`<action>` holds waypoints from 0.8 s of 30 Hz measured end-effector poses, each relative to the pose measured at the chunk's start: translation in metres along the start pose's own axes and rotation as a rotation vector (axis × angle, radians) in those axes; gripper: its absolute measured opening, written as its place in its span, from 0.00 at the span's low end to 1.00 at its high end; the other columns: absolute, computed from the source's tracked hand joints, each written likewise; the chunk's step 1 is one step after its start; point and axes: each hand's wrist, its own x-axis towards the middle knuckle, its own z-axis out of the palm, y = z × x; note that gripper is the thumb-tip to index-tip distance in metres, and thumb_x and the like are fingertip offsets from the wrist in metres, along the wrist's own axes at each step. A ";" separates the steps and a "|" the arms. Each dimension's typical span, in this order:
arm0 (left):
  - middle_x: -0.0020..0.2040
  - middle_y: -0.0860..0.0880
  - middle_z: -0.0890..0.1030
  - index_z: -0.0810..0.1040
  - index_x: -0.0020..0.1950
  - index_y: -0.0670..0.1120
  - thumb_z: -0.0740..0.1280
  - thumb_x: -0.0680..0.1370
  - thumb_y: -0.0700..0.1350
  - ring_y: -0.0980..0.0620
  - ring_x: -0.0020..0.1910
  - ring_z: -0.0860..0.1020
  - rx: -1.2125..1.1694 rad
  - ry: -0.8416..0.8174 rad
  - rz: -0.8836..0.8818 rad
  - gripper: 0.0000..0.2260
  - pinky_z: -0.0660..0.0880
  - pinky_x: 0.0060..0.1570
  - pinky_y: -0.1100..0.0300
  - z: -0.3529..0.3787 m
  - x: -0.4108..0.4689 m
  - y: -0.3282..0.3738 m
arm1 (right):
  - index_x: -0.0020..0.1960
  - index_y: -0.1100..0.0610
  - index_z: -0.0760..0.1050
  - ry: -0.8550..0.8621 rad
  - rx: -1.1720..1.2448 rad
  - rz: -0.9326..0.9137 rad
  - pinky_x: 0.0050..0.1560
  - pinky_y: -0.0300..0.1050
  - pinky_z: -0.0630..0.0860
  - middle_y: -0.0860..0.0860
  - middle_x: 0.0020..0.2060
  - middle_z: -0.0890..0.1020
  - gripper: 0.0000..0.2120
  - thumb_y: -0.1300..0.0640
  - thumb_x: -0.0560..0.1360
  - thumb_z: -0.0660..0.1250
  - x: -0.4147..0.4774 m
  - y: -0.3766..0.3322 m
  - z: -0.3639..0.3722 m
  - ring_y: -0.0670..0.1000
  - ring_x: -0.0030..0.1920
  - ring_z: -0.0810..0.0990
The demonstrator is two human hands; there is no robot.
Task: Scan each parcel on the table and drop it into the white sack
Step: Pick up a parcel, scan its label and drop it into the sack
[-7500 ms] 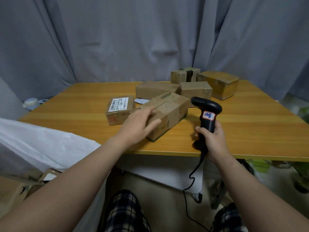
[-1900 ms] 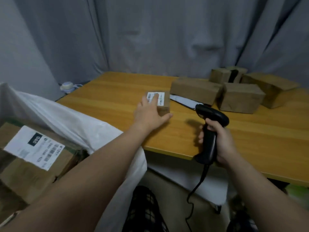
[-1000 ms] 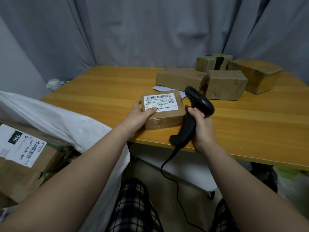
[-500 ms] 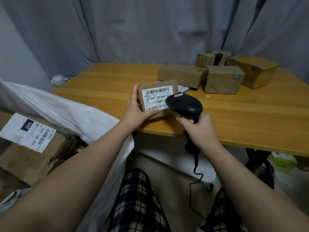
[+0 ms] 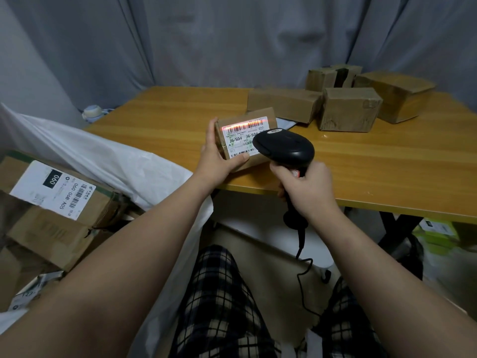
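At the bottom centre of the frame, plaid trousers (image 5: 227, 306) are seen, with a black cable (image 5: 300, 267) hanging down between the knees. Above them, right of centre, the right hand (image 5: 307, 188) is clenched around the grip of a black handheld scanner (image 5: 284, 148), whose head is pointed at a parcel (image 5: 237, 140). The parcel is held tilted above the near edge of the wooden table (image 5: 387, 164), at the centre of the frame, by the left hand (image 5: 215, 161): the fingers are wrapped behind its left side and the thumb is pressed on the lower edge of its white label. A red scan line (image 5: 245, 124) is cast across the barcode at the top of the label. At the left of the frame, a white sack (image 5: 103, 156) is open, and a labelled carton (image 5: 51, 200) is lying inside it. In the upper right, four more brown boxes (image 5: 348, 109) are grouped close together on the far part of the table. A grey curtain (image 5: 232, 40) is hung behind the table.
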 end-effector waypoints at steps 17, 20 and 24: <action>0.69 0.49 0.70 0.46 0.68 0.72 0.76 0.58 0.60 0.47 0.69 0.68 -0.021 -0.031 -0.045 0.49 0.66 0.69 0.41 -0.002 -0.003 0.008 | 0.31 0.60 0.73 0.086 -0.014 -0.058 0.36 0.60 0.78 0.62 0.26 0.77 0.16 0.51 0.70 0.71 -0.015 0.027 0.001 0.62 0.32 0.80; 0.69 0.49 0.71 0.47 0.68 0.72 0.77 0.58 0.61 0.47 0.68 0.69 -0.035 -0.027 -0.060 0.50 0.67 0.68 0.41 -0.002 -0.002 0.007 | 0.31 0.63 0.72 0.087 0.044 -0.051 0.33 0.60 0.77 0.62 0.25 0.75 0.21 0.44 0.66 0.68 -0.021 0.030 0.003 0.64 0.31 0.78; 0.68 0.48 0.71 0.47 0.67 0.74 0.77 0.58 0.60 0.47 0.68 0.69 -0.032 -0.023 -0.076 0.49 0.66 0.68 0.42 -0.002 -0.004 0.006 | 0.33 0.67 0.72 0.094 0.077 -0.049 0.34 0.57 0.77 0.63 0.25 0.74 0.20 0.49 0.67 0.69 -0.021 0.028 0.005 0.66 0.31 0.78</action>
